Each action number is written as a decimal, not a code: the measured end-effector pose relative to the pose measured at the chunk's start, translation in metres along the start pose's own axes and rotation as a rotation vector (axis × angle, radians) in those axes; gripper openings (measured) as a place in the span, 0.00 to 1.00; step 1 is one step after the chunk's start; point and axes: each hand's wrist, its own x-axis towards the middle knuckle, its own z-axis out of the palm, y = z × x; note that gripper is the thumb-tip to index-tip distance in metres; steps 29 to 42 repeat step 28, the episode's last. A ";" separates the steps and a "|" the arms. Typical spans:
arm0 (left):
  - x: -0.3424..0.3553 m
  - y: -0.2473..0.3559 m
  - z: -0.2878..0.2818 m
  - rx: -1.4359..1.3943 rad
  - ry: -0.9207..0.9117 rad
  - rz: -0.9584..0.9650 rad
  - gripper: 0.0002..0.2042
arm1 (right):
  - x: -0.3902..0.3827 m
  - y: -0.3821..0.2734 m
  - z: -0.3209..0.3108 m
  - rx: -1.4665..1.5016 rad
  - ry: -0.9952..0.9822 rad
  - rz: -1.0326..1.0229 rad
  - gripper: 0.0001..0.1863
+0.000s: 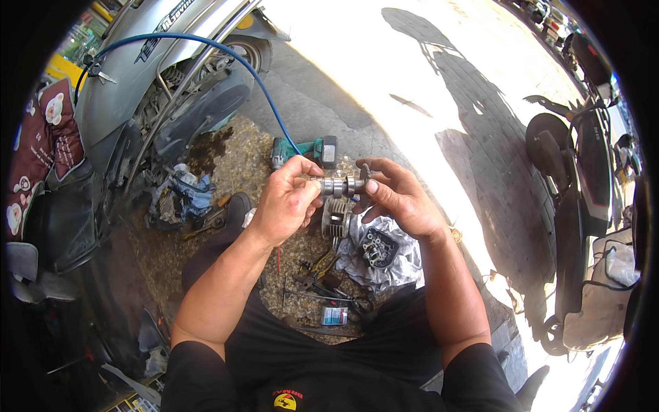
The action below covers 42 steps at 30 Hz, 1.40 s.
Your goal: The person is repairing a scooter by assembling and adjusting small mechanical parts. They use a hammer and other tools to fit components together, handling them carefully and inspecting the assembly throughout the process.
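A shiny metal camshaft [336, 187] is held level between my two hands, above the ground and between my knees. My left hand [283, 204] pinches its left end with thumb and fingers. At the other end, my right hand [403, 200] grips a flat toothed disc [364, 180] on the shaft, thumb towards me and fingers behind. Just below the shaft stands a finned metal engine part [336, 218]. A dark engine cover [379, 248] lies on a crumpled silvery sheet [408, 264] beneath my right hand.
A green cordless power tool [319, 147] lies beyond my hands, near a blue hose [269, 99]. Pliers [320, 264] and a small blue-white box [335, 316] are between my legs. A partly stripped scooter [147, 89] stands at left; another motorbike [590, 158] at right.
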 end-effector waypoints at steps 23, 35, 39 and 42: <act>-0.005 -0.004 0.010 -0.131 -0.107 -0.042 0.08 | 0.000 -0.002 -0.013 0.013 0.046 -0.095 0.33; -0.005 -0.016 0.010 -0.195 -0.290 -0.137 0.13 | 0.002 0.004 -0.015 0.080 0.059 -0.123 0.27; -0.005 -0.016 0.010 -0.195 -0.290 -0.137 0.13 | 0.002 0.004 -0.015 0.080 0.059 -0.123 0.27; -0.005 -0.016 0.010 -0.195 -0.290 -0.137 0.13 | 0.002 0.004 -0.015 0.080 0.059 -0.123 0.27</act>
